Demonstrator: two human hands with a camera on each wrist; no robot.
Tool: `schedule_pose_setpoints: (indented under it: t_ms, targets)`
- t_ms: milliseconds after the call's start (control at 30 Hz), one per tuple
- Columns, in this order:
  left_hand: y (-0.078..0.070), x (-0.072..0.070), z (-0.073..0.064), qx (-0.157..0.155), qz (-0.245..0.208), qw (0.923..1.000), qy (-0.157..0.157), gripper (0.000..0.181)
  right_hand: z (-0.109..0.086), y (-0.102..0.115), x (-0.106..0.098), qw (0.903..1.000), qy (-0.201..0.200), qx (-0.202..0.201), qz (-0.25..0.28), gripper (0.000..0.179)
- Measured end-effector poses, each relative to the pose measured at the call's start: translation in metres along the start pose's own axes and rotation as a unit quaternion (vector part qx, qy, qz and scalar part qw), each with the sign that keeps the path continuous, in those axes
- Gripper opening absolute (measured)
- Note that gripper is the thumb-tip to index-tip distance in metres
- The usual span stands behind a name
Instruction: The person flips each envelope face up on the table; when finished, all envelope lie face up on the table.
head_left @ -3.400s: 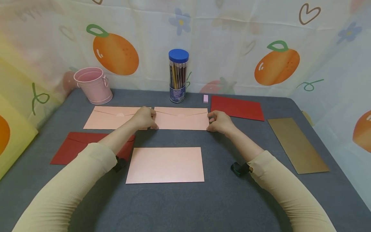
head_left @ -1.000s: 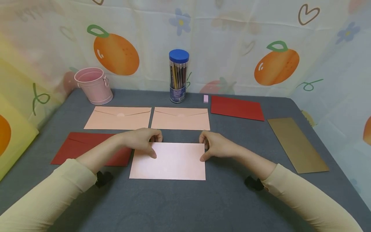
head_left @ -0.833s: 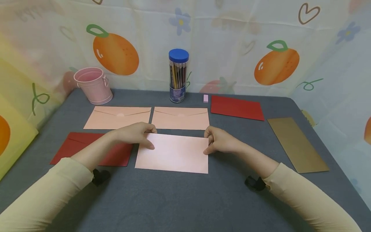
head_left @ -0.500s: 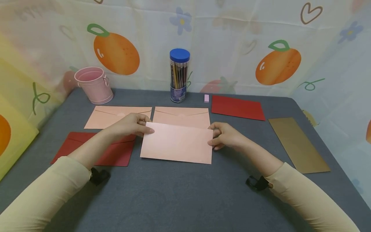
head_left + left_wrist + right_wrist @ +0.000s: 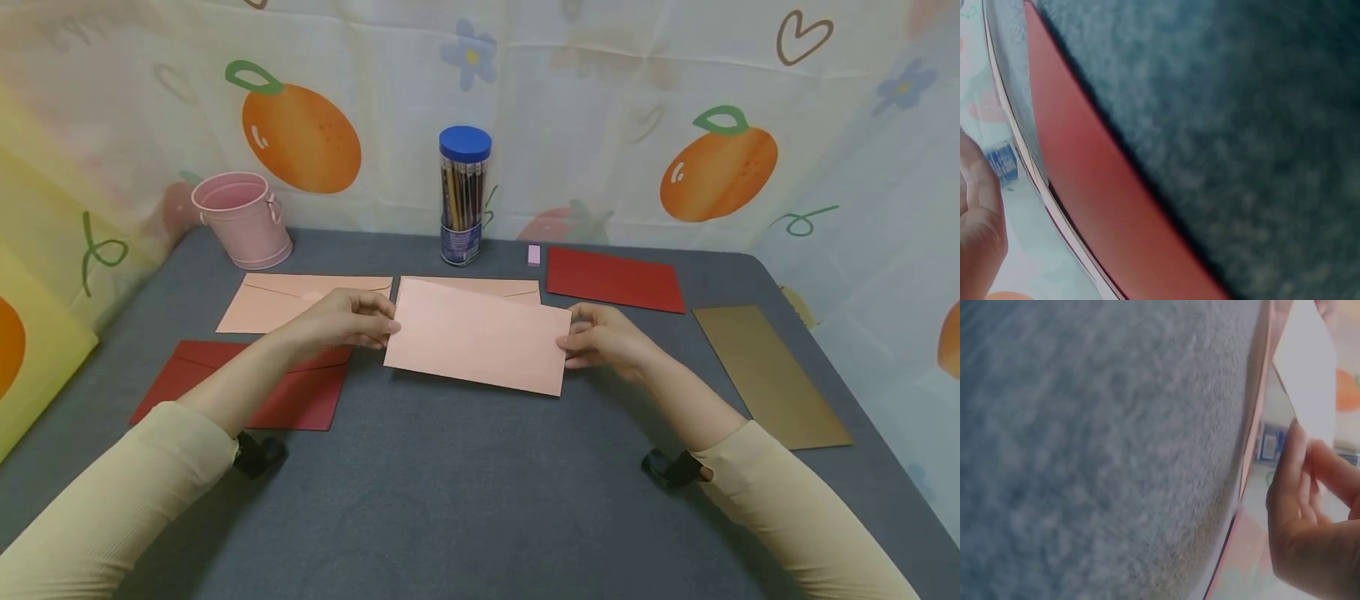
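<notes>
Both hands hold a pale pink envelope [image 5: 480, 337] by its two short sides, tilted and raised off the table. My left hand [image 5: 341, 321] pinches its left edge, thumb in front; my right hand [image 5: 611, 337] pinches the right edge. The held envelope partly hides another pink envelope [image 5: 521, 290] lying behind it. A third pink envelope [image 5: 258, 308] lies at left, partly covered by the left hand. Under the left forearm is a red envelope [image 5: 311, 387]. In the right wrist view, the right hand [image 5: 1310, 531] has its fingertips at the envelope's [image 5: 1310, 381] end.
A pink bucket [image 5: 243, 221] stands at the back left. A blue-lidded tube of pencils [image 5: 463, 196] stands at back centre, with a small pink block [image 5: 534, 255] to its right. Another red envelope [image 5: 615, 279] and a gold-brown envelope [image 5: 772, 379] lie on the right.
Both hands left the back envelope, took hold of the front pink envelope and lifted it off the table. It has moved away from me and slightly right, over the back middle envelope.
</notes>
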State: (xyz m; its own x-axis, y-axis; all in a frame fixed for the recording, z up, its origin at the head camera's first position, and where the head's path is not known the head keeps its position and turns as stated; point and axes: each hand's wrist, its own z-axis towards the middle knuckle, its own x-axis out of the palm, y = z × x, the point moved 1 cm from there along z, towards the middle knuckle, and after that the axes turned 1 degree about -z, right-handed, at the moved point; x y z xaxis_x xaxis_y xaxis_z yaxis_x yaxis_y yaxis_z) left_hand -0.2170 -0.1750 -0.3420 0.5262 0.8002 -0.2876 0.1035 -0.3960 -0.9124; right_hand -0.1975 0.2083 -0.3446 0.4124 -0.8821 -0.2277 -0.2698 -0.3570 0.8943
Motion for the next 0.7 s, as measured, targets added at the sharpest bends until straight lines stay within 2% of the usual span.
schedule_pose_setpoints:
  t_ms: [167,267,400,500,600,700]
  targets:
    - [-0.001,-0.003,0.001,0.018,-0.034,0.9987,-0.032,0.013,-0.002,-0.001,-0.005,0.9972,-0.007,-0.028,0.069,0.008]
    - [-0.004,-0.005,0.0,0.036,-0.061,0.9963,-0.048,0.005,-0.001,-0.001,-0.006,0.9929,-0.009,-0.047,0.109,0.017]
    - [-0.008,-0.006,-0.001,0.064,-0.089,0.9918,-0.065,0.007,-0.002,0.0,-0.007,0.9881,-0.016,-0.078,0.131,0.024]
    - [-0.01,-0.006,-0.001,0.085,-0.106,0.9889,-0.06,0.007,-0.002,0.002,-0.007,0.9835,-0.022,-0.101,0.148,0.022]
    - [-0.011,-0.007,-0.001,0.1,-0.117,0.987,-0.045,0.009,-0.002,0.003,-0.006,0.9757,-0.022,-0.118,0.184,0.022]
    - [-0.012,-0.007,0.0,0.11,-0.128,0.9846,-0.043,0.014,-0.002,0.004,-0.006,0.9676,-0.017,-0.134,0.214,0.026]
